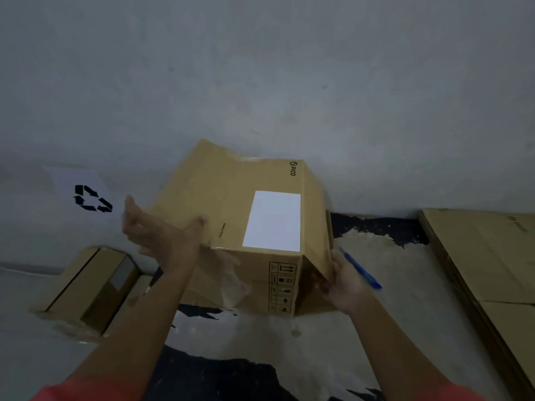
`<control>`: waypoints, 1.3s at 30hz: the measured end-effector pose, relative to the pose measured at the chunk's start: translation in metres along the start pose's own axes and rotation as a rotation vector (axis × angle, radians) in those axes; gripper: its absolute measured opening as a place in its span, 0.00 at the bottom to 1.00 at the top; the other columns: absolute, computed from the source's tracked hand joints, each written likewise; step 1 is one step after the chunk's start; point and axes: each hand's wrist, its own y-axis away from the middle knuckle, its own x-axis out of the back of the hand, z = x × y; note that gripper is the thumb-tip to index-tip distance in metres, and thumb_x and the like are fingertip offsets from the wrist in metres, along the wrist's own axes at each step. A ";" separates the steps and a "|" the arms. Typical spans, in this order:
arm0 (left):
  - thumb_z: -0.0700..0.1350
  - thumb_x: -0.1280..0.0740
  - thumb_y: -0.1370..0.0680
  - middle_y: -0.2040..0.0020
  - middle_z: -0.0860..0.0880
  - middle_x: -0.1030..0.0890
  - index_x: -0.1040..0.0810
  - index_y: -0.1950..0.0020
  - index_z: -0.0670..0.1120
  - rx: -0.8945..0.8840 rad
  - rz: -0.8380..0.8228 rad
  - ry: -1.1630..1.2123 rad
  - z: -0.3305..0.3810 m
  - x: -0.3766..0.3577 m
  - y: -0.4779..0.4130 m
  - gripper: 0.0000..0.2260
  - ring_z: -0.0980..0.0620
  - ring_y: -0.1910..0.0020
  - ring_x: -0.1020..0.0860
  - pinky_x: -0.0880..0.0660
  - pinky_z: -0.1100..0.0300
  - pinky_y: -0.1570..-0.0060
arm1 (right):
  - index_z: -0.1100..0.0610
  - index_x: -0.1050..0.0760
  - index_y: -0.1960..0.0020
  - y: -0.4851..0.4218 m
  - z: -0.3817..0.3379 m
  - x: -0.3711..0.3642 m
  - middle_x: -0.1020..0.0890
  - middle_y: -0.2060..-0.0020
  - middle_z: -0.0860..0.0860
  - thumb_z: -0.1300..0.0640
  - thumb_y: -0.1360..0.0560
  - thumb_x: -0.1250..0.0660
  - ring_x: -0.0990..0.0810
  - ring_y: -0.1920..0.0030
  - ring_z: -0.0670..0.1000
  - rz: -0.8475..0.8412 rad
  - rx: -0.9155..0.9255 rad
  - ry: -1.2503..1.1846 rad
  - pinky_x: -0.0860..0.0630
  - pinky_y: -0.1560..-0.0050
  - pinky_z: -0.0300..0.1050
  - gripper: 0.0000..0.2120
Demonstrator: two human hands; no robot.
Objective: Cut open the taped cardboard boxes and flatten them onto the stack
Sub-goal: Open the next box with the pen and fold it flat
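The cardboard box (240,215) sits tilted close to the wall, with a white label (272,221) on its top face. The left hand (157,233), fingers straight and released, lies blurred against the box's left edge. The right hand (344,282) grasps a blue cutter (362,270) at the box's right side. The flattened stack (492,256) lies right of the box, a second box (89,285) left.
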 end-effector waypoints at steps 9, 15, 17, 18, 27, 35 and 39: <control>0.72 0.32 0.37 0.21 0.50 0.52 0.51 0.22 0.56 -0.777 -1.021 -0.589 0.071 -0.039 0.041 0.51 0.47 0.22 0.55 0.54 0.39 0.27 | 0.56 0.25 0.39 0.018 -0.045 0.003 0.17 0.53 0.58 0.36 0.24 0.46 0.19 0.57 0.57 -0.256 0.288 -0.325 0.23 0.57 0.49 0.28; 0.69 0.43 0.25 0.21 0.45 0.56 0.60 0.22 0.54 -0.786 -1.025 -0.782 0.071 -0.074 0.077 0.41 0.37 0.23 0.57 0.54 0.30 0.31 | 0.57 0.22 0.49 0.022 -0.056 -0.023 0.20 0.59 0.57 0.45 0.20 0.49 0.25 0.61 0.55 -0.314 0.429 -0.236 0.31 0.58 0.49 0.22; 0.66 0.49 0.22 0.20 0.47 0.53 0.59 0.21 0.52 -0.829 -0.981 -0.766 0.062 -0.072 0.078 0.35 0.38 0.23 0.55 0.52 0.31 0.30 | 0.58 0.25 0.53 0.018 -0.055 -0.029 0.23 0.65 0.54 0.50 0.20 0.48 0.27 0.67 0.51 -0.299 0.446 -0.159 0.33 0.64 0.45 0.17; 0.65 0.51 0.21 0.20 0.48 0.51 0.59 0.21 0.52 -0.829 -0.990 -0.736 0.060 -0.071 0.079 0.34 0.39 0.23 0.55 0.52 0.31 0.30 | 0.57 0.25 0.54 0.016 -0.053 -0.033 0.22 0.68 0.52 0.51 0.20 0.48 0.24 0.69 0.49 -0.292 0.442 -0.073 0.32 0.64 0.45 0.16; 0.65 0.55 0.23 0.34 0.44 0.25 0.28 0.30 0.48 -0.780 -0.963 -0.363 0.037 -0.057 0.050 0.32 0.39 0.31 0.33 0.42 0.33 0.33 | 0.55 0.27 0.37 -0.006 -0.021 -0.045 0.23 0.47 0.50 0.49 0.18 0.47 0.24 0.48 0.45 -0.123 0.487 0.457 0.30 0.49 0.39 0.17; 0.77 0.72 0.36 0.21 0.48 0.44 0.51 0.21 0.52 -0.817 -1.041 -0.542 0.034 -0.053 0.043 0.50 0.45 0.22 0.54 0.59 0.41 0.26 | 0.60 0.29 0.36 -0.020 -0.017 0.012 0.23 0.43 0.57 0.58 0.21 0.39 0.22 0.45 0.54 -0.368 -0.079 0.850 0.25 0.42 0.50 0.15; 0.79 0.72 0.39 0.21 0.55 0.53 0.67 0.27 0.57 -0.880 -1.096 -0.633 0.030 -0.065 0.039 0.45 0.45 0.22 0.58 0.60 0.38 0.27 | 0.55 0.34 0.30 -0.027 -0.013 0.010 0.26 0.35 0.56 0.56 0.23 0.35 0.26 0.36 0.56 -0.517 -0.234 1.146 0.27 0.37 0.53 0.22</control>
